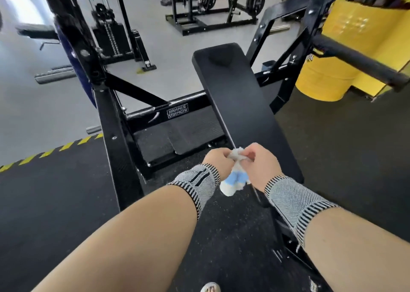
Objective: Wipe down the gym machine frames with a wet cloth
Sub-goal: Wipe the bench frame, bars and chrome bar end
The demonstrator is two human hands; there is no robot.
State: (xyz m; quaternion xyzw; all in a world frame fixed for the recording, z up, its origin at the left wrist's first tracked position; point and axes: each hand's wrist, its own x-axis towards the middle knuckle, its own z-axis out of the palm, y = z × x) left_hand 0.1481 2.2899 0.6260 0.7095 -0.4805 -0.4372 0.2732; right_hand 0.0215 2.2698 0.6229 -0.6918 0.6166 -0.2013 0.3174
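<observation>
Just below the centre of the frame, both hands meet over the near end of a black padded bench pad (pixel 239 105), which runs from the lower middle up toward the upper centre. The left hand (pixel 218 160) and the right hand (pixel 260 164) each have their fingers curled tight around the same white and light-blue cloth (pixel 235 179); each grip is clamped on it, knuckles close together. A bunched white tuft of the cloth shows between the 2 fists, and the rest hangs down between the wrists, its blue patch just above a rounded white end. Each wrist wears a grey knitted wrist support (pixel 195 184) with black striped edging.

Left of the hands a black steel upright (pixel 115 140) of the machine frame rises toward the upper left, where a dark blue weight plate (pixel 73 54) sits on it, blurred. A black crossbar (pixel 177 111) carrying a "HAMMER STRENGTH" label passes behind the bench pad at mid-frame. At the upper right a black bar (pixel 359 63) slants across in front of a yellow drum (pixel 321 78). The floor under the bench is black speckled rubber matting (pixel 66 191), bordered at the left by a yellow and black hazard stripe (pixel 51 153), with grey floor beyond. More black machines (pixel 213 5) stand at the top centre. A sandalled foot (pixel 210 287) shows at the bottom edge.
</observation>
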